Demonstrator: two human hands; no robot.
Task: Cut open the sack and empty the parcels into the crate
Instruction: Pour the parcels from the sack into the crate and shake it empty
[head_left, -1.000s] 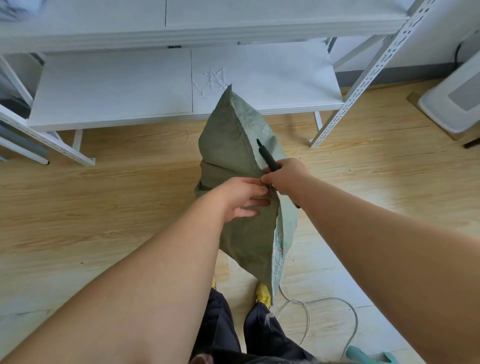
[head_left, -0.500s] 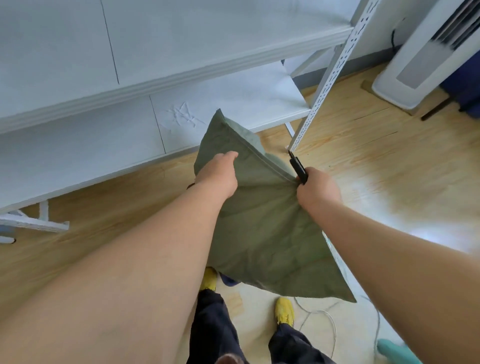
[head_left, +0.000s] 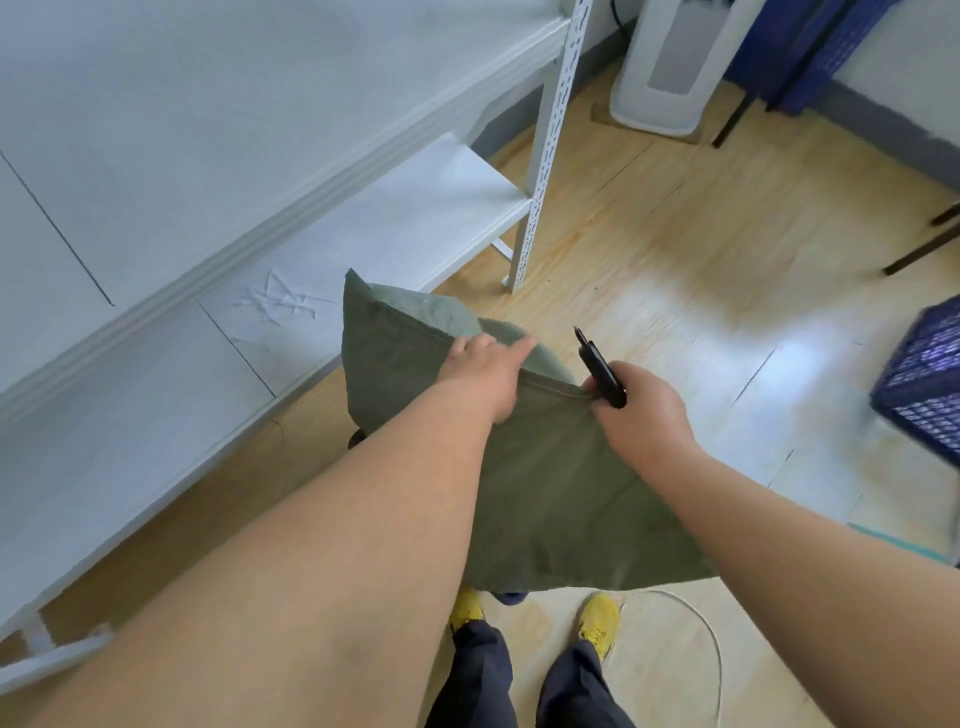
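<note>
Sack (head_left: 540, 488) held up off floor, over feet | left hand (head_left: 485, 371) grips top seam | right hand (head_left: 641, 415) fist on black cutter (head_left: 602, 371) and sack corner | blue crate (head_left: 930, 379) at right, apart

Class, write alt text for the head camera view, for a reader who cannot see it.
A person's left hand holds the top edge of a green sack while the right hand grips a black cutter and the sack's corner. A white shelf unit stands to the left, and a blue crate sits at the right edge on the wooden floor.
</note>
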